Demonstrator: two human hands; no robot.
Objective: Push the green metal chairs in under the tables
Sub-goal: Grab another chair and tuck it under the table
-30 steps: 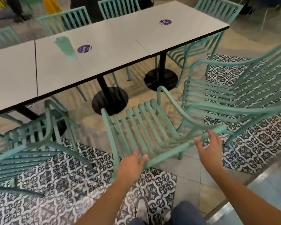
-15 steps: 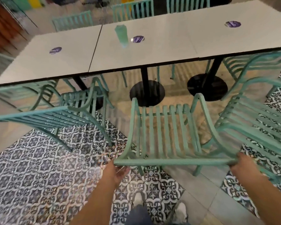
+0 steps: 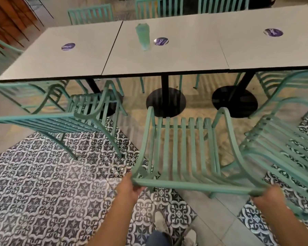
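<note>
Gripping the slatted green metal chair (image 3: 182, 148) by its top rail, left hand (image 3: 130, 189) and right hand (image 3: 267, 196) curled round it; a straight push toward the grey square table (image 3: 167, 57) is called for.

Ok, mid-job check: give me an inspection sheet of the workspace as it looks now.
Surface: three white tables in a row on black pedestal bases; patterned tile floor in front.
Job's things: middle chair faces the centre table, not yet under it; left chair and right chair are also out.
Clutter: round purple stickers on the tabletops.
Hands: left hand and right hand both grip the middle chair's top rail.
Cables: nothing seen.
Surroundings: far-side chairs behind the tables.
</note>
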